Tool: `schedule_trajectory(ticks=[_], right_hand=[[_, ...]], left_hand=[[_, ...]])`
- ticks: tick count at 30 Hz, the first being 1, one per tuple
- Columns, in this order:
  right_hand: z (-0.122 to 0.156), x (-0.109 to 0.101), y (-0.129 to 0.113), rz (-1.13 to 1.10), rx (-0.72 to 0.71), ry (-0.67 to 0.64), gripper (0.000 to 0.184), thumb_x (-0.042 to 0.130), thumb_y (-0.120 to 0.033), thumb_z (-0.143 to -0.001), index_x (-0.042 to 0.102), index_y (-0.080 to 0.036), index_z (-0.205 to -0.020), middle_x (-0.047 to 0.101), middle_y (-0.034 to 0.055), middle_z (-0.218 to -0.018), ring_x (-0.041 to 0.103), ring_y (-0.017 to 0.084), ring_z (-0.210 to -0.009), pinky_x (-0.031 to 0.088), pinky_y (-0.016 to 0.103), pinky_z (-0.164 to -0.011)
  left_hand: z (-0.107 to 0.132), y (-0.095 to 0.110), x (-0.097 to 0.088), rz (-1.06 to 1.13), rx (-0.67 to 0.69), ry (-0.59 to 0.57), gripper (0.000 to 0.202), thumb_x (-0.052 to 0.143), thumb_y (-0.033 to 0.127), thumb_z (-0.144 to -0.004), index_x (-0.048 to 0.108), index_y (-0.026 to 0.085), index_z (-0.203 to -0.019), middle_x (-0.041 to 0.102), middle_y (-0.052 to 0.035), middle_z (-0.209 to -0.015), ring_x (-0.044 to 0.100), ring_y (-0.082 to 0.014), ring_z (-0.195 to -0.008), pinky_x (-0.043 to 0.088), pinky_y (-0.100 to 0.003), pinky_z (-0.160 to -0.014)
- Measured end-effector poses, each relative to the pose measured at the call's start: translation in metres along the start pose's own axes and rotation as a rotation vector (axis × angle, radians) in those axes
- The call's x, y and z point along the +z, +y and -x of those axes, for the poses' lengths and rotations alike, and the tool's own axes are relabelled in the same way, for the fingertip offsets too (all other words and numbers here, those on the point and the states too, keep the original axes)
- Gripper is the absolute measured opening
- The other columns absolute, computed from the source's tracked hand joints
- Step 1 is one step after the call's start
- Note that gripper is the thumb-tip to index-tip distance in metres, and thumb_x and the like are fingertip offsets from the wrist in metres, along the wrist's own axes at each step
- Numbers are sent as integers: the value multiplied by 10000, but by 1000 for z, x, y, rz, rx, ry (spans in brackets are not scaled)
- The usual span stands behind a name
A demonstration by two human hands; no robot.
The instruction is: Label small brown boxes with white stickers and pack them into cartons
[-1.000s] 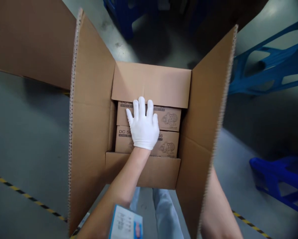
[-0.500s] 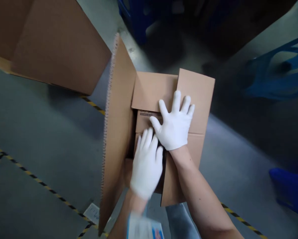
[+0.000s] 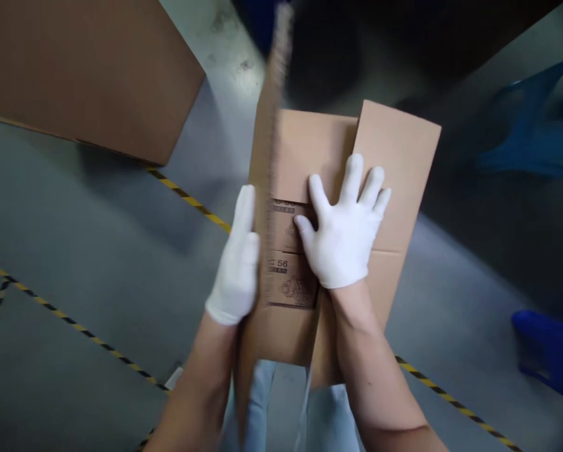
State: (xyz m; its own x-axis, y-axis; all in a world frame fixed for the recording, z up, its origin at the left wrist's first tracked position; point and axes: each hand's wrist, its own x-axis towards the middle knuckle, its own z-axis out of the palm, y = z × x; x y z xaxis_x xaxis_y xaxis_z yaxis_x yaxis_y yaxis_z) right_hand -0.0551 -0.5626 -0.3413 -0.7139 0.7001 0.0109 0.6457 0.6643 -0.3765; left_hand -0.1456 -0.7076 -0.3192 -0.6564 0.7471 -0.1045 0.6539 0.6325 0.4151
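Observation:
Below me stands a cardboard box (image 3: 319, 150), its end flaps folded inward. Smaller printed boxes (image 3: 290, 282) lie inside, partly covered by the flaps. My right hand (image 3: 342, 232), in a white glove, presses flat with spread fingers on the right long flap (image 3: 398, 169), which lies folded over the contents. The left long flap (image 3: 263, 207) stands nearly upright. Against its outer face rests my left hand (image 3: 236, 263), gloved too, with its fingers stretched out and holding nothing.
A larger cardboard box (image 3: 93, 81) is on the floor at upper left. Blue plastic stools (image 3: 535, 125) are at right, with another blue object (image 3: 545, 351) lower down. Yellow-black tape lines (image 3: 74, 323) cross the grey floor.
My left hand has left the inside of the box and moved to the outer side of the left flap, which has swung inward. My right hand stays on the right flap.

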Motion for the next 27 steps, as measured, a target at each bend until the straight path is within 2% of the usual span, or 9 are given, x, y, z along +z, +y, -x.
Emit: schedule_trajectory(ticks=[2,5,7,11,14,19,23,25,27], right_hand=[[3,3,8,-65,5,11,491,396,-335,-1069,471,-217,-1539,192,113,-1732,0,441,-1594,113,766,-1204],[30,-2,11,-265,115,107,568,223,-217,-1068,306,-168,-1628,333,153,-1677,182,309,-1599,213,661,-1251],[64,-12,-2,-331,223,137,610,255,-244,-1057,219,-139,-1657,309,194,-1683,200,310,-1596,252,655,-1246],[135,-25,-43,-278,279,-73,758,484,-374,-992,273,-11,-1622,207,273,-1696,72,449,-1594,226,717,-1228],[160,-17,-57,-253,305,-160,733,534,-363,-962,369,-20,-1589,238,262,-1688,103,475,-1584,224,728,-1224],[167,11,-64,-234,356,-125,628,515,-308,-976,450,-113,-1570,348,201,-1663,216,441,-1572,270,707,-1234],[161,-1,-67,-225,417,-132,572,531,-282,-969,515,-173,-1530,434,172,-1625,324,428,-1538,318,704,-1220],[144,-27,-42,-315,407,-155,525,527,-301,-985,557,-190,-1497,488,163,-1590,401,398,-1504,366,664,-1211],[112,-58,7,-477,382,-172,478,494,-343,-1018,587,-219,-1469,554,142,-1537,499,332,-1441,425,581,-1194]], left_hand=[[2,29,16,-25,66,-65,704,252,411,-1049,56,220,-1697,110,-28,-1764,69,-270,-1622,150,-561,-1325],[6,53,30,-122,122,-131,691,279,402,-1059,109,178,-1691,66,-90,-1764,-40,-317,-1621,30,-641,-1303],[4,52,29,-173,171,-195,673,295,368,-1059,168,139,-1679,83,-128,-1758,-39,-328,-1621,44,-637,-1301],[-21,32,8,-231,371,-372,685,435,349,-1016,308,74,-1630,202,-224,-1718,47,-394,-1613,103,-680,-1275],[-61,24,-8,-224,693,-563,728,563,468,-973,416,112,-1591,299,-234,-1687,153,-443,-1594,101,-714,-1256],[-131,27,-5,-133,1350,-877,711,596,598,-944,488,263,-1562,380,-128,-1677,204,-414,-1590,58,-688,-1270],[-147,31,-1,-112,1424,-891,707,577,605,-958,503,229,-1552,399,-134,-1667,219,-425,-1582,117,-670,-1273],[-146,32,-3,-85,1435,-881,691,562,597,-971,511,217,-1545,420,-140,-1655,250,-430,-1571,155,-675,-1264],[-144,31,-5,-51,1455,-851,679,553,589,-978,522,200,-1534,442,-155,-1639,284,-432,-1558,204,-681,-1247]])
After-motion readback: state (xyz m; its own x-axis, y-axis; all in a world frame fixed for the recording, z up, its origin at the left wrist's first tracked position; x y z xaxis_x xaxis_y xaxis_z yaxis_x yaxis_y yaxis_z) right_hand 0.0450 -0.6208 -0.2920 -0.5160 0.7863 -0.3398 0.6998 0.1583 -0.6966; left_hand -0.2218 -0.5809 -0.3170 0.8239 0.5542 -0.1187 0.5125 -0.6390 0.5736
